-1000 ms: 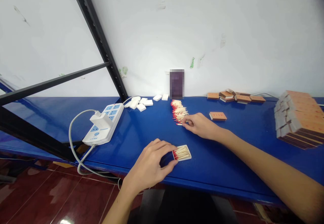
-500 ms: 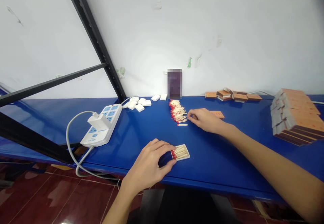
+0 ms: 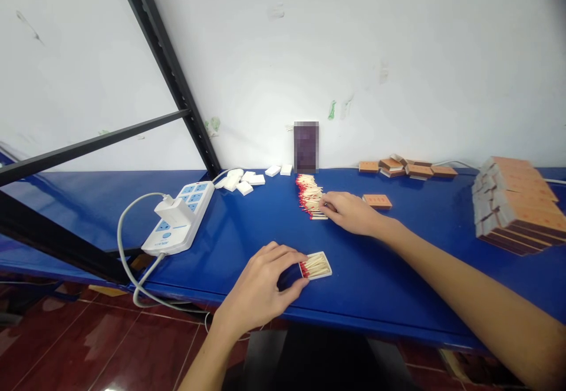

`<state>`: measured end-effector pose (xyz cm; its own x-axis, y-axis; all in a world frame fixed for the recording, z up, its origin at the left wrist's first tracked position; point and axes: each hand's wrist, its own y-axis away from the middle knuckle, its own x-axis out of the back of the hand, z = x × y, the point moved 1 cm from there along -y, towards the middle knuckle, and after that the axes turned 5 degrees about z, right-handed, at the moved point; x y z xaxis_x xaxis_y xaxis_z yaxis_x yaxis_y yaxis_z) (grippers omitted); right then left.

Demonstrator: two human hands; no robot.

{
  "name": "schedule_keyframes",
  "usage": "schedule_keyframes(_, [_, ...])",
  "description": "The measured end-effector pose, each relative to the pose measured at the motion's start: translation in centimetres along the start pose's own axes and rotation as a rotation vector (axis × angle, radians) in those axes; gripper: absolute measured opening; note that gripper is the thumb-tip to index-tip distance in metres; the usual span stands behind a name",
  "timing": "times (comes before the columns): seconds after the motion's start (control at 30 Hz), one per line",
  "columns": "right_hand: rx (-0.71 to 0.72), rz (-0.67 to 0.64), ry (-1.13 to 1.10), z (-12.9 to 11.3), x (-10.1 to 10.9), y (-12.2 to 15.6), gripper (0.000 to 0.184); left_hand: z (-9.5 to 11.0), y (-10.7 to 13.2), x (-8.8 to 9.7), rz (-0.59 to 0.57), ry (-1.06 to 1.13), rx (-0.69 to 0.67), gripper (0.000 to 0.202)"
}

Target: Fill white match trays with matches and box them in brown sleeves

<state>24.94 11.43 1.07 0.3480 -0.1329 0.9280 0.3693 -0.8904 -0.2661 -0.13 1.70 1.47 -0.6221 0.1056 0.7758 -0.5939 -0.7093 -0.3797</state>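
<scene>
My left hand (image 3: 265, 282) grips the left end of a white matchbox tray (image 3: 329, 266) between thumb and fingers, near the table's front edge. Red-headed matches (image 3: 316, 265) lie inside the tray, heads toward my palm. Farther back, my right hand (image 3: 349, 209) has its fingertips pinched together at the right side of a loose pile of matches (image 3: 309, 190). The fingers hide whatever is between them. Just behind that hand lies an orange matchbox (image 3: 378, 201).
White trays (image 3: 243, 186) lie at the back left, beside a white power strip (image 3: 190, 208) with a plugged-in charger. Orange matchboxes (image 3: 418, 170) are scattered along the wall, and a large stack of matchboxes (image 3: 517, 202) stands at right. A black metal frame (image 3: 163, 55) rises at left.
My right hand has shifted slightly left, onto the edge of the match pile, uncovering more of the orange matchbox behind it. My left hand and the tray stay in place.
</scene>
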Motion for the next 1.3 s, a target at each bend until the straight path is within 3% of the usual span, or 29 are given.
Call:
schedule_keyframes(0.5, [0.071, -0.018, -0.123, -0.2, 0.4, 0.7, 0.023, 0.0, 0.0, 0.0, -0.006, -0.015, 0.016, 0.025])
schedule_keyframes(0.63, [0.026, 0.047, -0.049, 0.9, 0.2, 0.3, 0.022, 0.1, 0.1, 0.0, 0.000, -0.009, 0.014, 0.025])
schedule_keyframes(0.8, [0.009, 0.027, 0.007, 1.8, -0.2, 0.0, 0.018, 0.0, 0.0, 0.0, -0.017, 0.015, 0.029, 0.025])
schedule_keyframes(1.3, [0.037, 0.045, -0.056, 0.5, -0.3, 0.0, 0.016, 0.0, -0.1, 0.0, -0.023, 0.028, 0.024, 0.024])
